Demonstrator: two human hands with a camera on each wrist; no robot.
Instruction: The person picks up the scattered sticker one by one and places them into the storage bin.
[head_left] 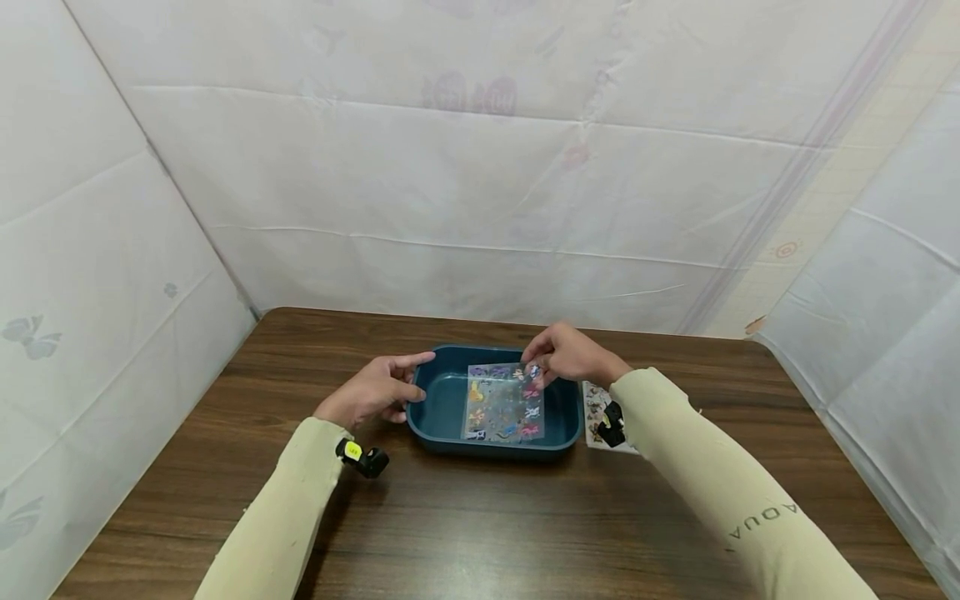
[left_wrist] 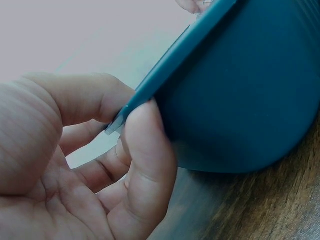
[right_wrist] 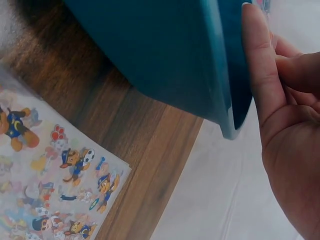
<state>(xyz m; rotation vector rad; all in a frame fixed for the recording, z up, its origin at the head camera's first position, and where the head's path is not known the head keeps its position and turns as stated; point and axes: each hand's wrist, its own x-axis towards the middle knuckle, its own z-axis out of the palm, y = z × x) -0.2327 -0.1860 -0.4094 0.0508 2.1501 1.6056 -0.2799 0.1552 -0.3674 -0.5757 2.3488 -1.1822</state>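
My left hand (head_left: 372,389) pinches the left rim of a dark blue plastic basin (head_left: 442,392). In the left wrist view the thumb and a finger (left_wrist: 150,165) lie on opposite sides of that rim. My right hand (head_left: 572,354) reaches over the basin's right end and pinches a clear sticker sheet (head_left: 504,408) by its upper right corner. Small colourful figures dot the sheet, which lies inside the basin's outline in the head view. In the right wrist view the basin wall hides most of the sheet.
Right of the basin, partly under my right forearm, lies a stack of sticker sheets (right_wrist: 65,185) printed with cartoon dogs. The brown wooden table (head_left: 465,533) ends at a white cloth wall (head_left: 450,183) behind, with more cloth at both sides.
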